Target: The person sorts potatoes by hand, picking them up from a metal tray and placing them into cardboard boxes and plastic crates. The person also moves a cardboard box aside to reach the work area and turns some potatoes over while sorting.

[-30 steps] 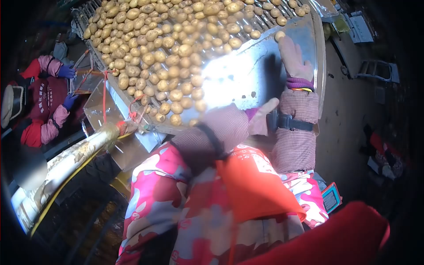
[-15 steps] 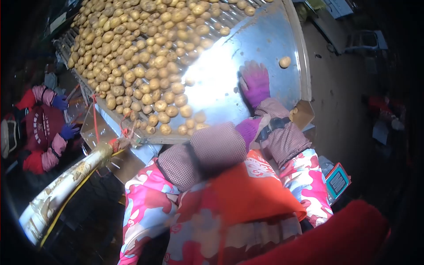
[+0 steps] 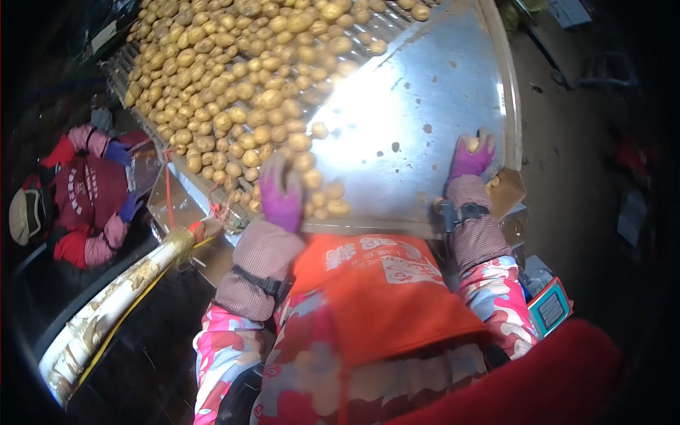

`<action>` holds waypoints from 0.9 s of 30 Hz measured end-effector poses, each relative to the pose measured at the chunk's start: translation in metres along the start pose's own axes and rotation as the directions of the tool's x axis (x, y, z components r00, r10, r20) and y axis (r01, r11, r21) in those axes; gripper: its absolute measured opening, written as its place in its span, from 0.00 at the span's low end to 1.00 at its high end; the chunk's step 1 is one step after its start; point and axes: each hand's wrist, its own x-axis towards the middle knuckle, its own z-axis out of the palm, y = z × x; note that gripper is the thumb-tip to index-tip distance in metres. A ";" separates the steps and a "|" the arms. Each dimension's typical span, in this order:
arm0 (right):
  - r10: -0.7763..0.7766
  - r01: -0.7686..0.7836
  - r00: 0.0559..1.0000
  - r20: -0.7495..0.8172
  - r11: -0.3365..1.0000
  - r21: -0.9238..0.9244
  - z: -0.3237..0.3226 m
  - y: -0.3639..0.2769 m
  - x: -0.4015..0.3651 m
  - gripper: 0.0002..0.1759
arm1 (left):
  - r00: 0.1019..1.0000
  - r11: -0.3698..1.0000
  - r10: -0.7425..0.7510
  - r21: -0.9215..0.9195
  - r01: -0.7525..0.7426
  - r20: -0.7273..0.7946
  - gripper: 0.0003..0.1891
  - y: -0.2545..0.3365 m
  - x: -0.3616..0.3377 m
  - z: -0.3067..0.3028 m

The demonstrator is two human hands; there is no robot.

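At the far left, a co-worker (image 3: pixel 88 188) in red with blue gloves is beside the metal tabletop (image 3: pixel 397 106). A heap of potatoes (image 3: pixel 234 78) covers its left part. The purple-gloved left hand (image 3: pixel 281 195) lies on the heap's near edge; I cannot tell whether it grips anything. At the right rim, the right hand (image 3: pixel 471 157) curls around one potato (image 3: pixel 472 144), just beside a cardboard box (image 3: pixel 508 190).

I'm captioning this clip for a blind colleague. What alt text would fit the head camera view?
A person's purple-gloved right hand grips a potato at the right edge of a shiny metal table, while the left hand rests among heaped potatoes. A co-worker in red is at far left.
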 end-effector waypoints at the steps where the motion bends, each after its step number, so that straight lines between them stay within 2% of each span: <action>1: -0.012 0.012 1.000 -0.013 0.998 0.067 0.024 -0.013 -0.009 0.31 | 0.998 0.993 0.032 0.116 -0.026 -0.045 0.26 -0.028 -0.012 0.000; 2: -0.023 0.027 0.999 -0.026 0.991 0.134 0.049 -0.027 -0.018 0.30 | 0.994 0.972 0.063 0.232 -0.041 -0.090 0.26 -0.055 -0.023 0.000; 4: -0.287 0.292 0.956 -0.068 0.953 0.081 0.110 -0.079 -0.048 0.30 | 0.955 0.952 -0.185 0.200 0.233 -0.234 0.27 -0.068 -0.041 -0.005; 5: -0.487 0.488 0.870 -0.078 0.873 -0.002 0.138 -0.105 -0.058 0.31 | 0.956 0.935 -0.185 0.258 0.242 -0.227 0.27 -0.073 -0.046 0.001; 6: -0.323 0.309 0.929 0.183 0.946 0.102 0.158 -0.148 -0.074 0.32 | 0.958 0.914 -0.187 0.319 0.250 -0.216 0.27 -0.076 -0.049 0.010; 7: -0.154 0.097 0.882 0.445 0.984 0.149 0.164 -0.193 -0.085 0.33 | 0.961 0.888 -0.189 0.381 0.255 -0.204 0.27 -0.078 -0.051 0.015; 8: -0.180 0.009 0.822 0.540 0.953 0.304 0.155 -0.227 -0.091 0.35 | 0.953 0.881 -0.243 0.371 0.294 -0.180 0.29 -0.073 -0.049 0.010; 9: -0.257 0.052 0.779 0.572 0.936 0.349 0.154 -0.238 -0.088 0.33 | 0.953 0.886 -0.257 0.354 0.299 -0.161 0.29 -0.070 -0.053 0.001; 11: -0.406 0.222 0.742 0.533 0.900 0.376 0.153 -0.218 -0.069 0.30 | 0.952 0.909 -0.272 0.286 0.302 -0.139 0.30 -0.069 -0.049 -0.006; 13: -0.418 0.346 0.832 0.365 0.905 0.246 0.130 -0.160 -0.037 0.29 | 0.944 0.900 -0.293 0.290 0.326 -0.154 0.32 -0.074 -0.049 -0.004; 14: -0.584 0.577 0.788 0.196 0.811 0.099 0.109 -0.132 -0.016 0.24 | 0.934 0.889 -0.320 0.291 0.355 -0.163 0.32 -0.071 -0.046 -0.004; 15: -0.499 0.516 0.850 0.169 0.853 -0.075 0.096 -0.102 0.002 0.24 | 0.922 0.875 -0.349 0.294 0.384 -0.166 0.33 -0.069 -0.046 -0.003; 16: -0.455 0.468 0.883 0.119 0.872 -0.141 0.081 -0.115 0.009 0.23 | 0.909 0.836 -0.385 0.356 0.417 -0.160 0.32 -0.082 -0.055 0.008; 18: -0.332 0.385 0.910 0.249 0.898 -0.211 0.105 -0.137 0.007 0.26 | 0.912 0.812 -0.375 0.417 0.409 -0.164 0.32 -0.096 -0.068 0.018; 20: -0.450 0.475 0.870 0.202 0.874 -0.104 0.158 -0.167 -0.023 0.25 | 0.935 0.824 -0.323 0.443 0.353 -0.144 0.32 -0.095 -0.069 0.015; 23: -0.143 0.151 0.979 0.148 0.988 -0.044 0.219 -0.261 -0.084 0.43 | 0.948 0.832 -0.288 0.454 0.318 -0.136 0.32 -0.093 -0.068 0.002; 25: -0.089 -0.056 0.934 0.345 0.919 0.390 0.222 -0.315 -0.102 0.45 | 0.957 0.837 -0.264 0.465 0.288 -0.117 0.32 -0.097 -0.071 0.001; 27: -0.287 0.100 0.843 0.455 0.915 0.390 0.247 -0.316 -0.107 0.43 | 0.968 0.839 -0.231 0.484 0.248 -0.095 0.32 -0.099 -0.074 0.005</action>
